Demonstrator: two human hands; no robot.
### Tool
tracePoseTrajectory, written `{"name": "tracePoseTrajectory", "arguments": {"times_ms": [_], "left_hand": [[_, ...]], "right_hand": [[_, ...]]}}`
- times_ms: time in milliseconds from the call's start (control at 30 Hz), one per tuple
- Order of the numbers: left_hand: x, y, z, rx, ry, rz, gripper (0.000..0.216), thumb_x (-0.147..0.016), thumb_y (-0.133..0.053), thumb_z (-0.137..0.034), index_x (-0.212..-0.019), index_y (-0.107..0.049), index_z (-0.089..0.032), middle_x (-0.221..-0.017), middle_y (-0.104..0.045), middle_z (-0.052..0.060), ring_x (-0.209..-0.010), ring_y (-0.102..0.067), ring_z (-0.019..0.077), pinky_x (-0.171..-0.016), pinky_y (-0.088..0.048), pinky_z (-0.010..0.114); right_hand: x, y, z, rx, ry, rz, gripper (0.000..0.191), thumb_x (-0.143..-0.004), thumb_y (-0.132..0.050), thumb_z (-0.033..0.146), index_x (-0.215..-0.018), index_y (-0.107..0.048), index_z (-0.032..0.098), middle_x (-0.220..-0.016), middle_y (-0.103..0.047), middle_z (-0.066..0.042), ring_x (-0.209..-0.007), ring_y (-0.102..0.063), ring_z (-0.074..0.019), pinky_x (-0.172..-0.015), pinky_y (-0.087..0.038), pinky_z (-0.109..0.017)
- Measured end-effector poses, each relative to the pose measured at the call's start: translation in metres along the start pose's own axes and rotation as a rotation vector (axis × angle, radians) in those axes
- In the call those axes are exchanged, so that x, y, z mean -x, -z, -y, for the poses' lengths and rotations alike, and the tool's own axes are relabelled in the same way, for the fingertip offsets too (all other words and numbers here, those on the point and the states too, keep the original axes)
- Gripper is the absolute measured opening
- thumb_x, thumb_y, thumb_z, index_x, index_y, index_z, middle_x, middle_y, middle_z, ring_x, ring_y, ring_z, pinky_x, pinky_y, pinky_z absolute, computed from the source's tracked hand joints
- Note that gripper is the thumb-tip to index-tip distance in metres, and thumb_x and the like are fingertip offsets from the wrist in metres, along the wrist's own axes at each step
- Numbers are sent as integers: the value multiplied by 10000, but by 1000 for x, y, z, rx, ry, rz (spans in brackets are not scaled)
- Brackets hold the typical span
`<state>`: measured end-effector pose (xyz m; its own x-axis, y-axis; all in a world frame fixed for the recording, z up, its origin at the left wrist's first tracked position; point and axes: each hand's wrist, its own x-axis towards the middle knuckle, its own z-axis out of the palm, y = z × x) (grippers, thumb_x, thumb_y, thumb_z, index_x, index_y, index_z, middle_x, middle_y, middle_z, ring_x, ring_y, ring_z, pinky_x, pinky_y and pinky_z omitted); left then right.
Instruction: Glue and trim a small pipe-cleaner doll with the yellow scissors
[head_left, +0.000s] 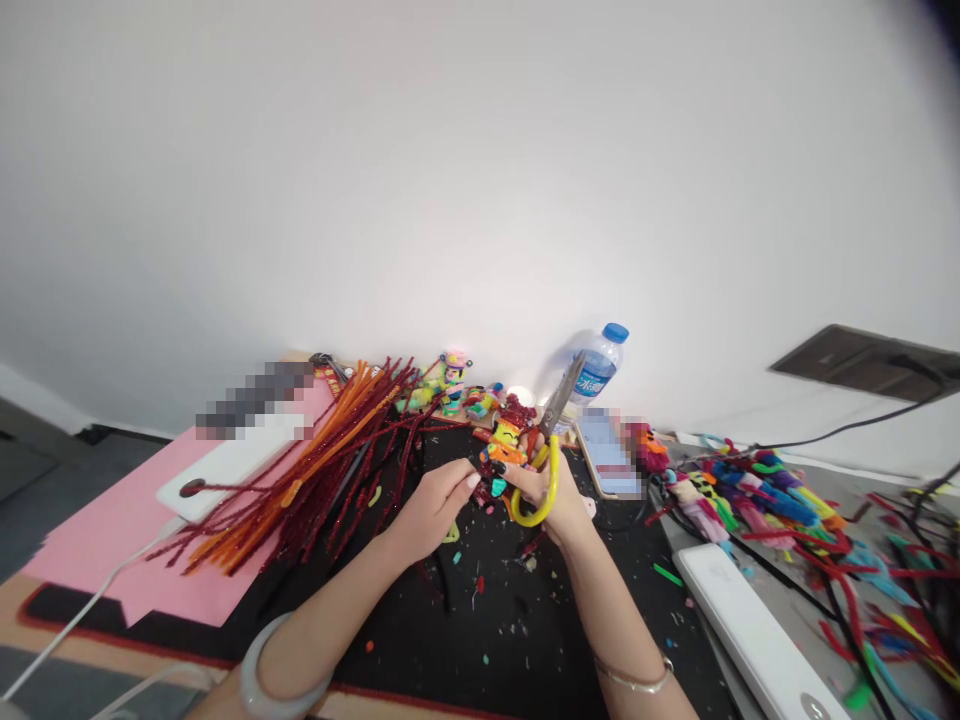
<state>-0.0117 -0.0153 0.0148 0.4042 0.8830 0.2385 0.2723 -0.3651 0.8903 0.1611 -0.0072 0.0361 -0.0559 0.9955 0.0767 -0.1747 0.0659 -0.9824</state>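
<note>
1. Head view: the right hand (566, 502) clasps a small orange-and-red figure (508, 440) above a black mat (540, 625), with yellow-handled scissors (557, 408) lodged in the same hand, blades pointing up.
2. The left hand (435, 503), fingers bunched, sits at the figure's lower side; whether it grasps anything cannot be told.
3. Dark-red and orange fuzzy stems (315, 480) lie at left; a blue-capped bottle (595, 372) stands beyond.
</note>
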Motion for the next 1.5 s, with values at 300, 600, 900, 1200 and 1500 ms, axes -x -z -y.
{"name": "tracePoseTrajectory", "arguments": {"times_ms": [300,600,900,1200,1500], "left_hand": [[0,2,-4,56,53,-108,322,-922,-346,-336,-642,-389,-182,-606,-359,-46,-570,-356,104,-575,-302,242],[-4,8,-3,725,233,-197,212,-878,-469,-357,-833,-530,-159,-626,-531,-19,-529,-424,96,-554,-343,242],[-7,13,1,1167,311,-199,310,-861,-511,-312,-609,-401,-170,-443,-258,-99,-387,-269,48,-476,-321,196],[-9,19,16,329,124,-544,309,-831,-527,-346,-1111,-520,-215,-1043,-556,50,-766,-540,134,-708,-436,270],[-2,-1,-9,-410,-267,-40,205,-816,-561,-388,-799,-515,-189,-776,-544,38,-729,-495,168,-676,-394,279]], "right_hand": [[0,-7,8,-17,-4,35,307,-621,-761,206,-859,-568,222,-878,-674,-27,-791,-635,-205,-700,-502,-334],[2,-3,13,27,-81,-75,268,-591,-771,226,-759,-562,217,-610,-570,39,-483,-520,-113,-481,-432,-256],[1,1,14,-16,-42,-79,287,-595,-767,241,-771,-543,214,-697,-604,21,-512,-530,-93,-454,-407,-211],[-3,11,11,-26,-92,-144,405,-548,-802,215,-768,-462,216,-520,-437,104,-325,-327,-26,-295,-216,-164],[-1,7,11,-65,-79,-94,291,-627,-746,325,-801,-547,205,-635,-578,23,-402,-428,-66,-334,-288,-192]]}}
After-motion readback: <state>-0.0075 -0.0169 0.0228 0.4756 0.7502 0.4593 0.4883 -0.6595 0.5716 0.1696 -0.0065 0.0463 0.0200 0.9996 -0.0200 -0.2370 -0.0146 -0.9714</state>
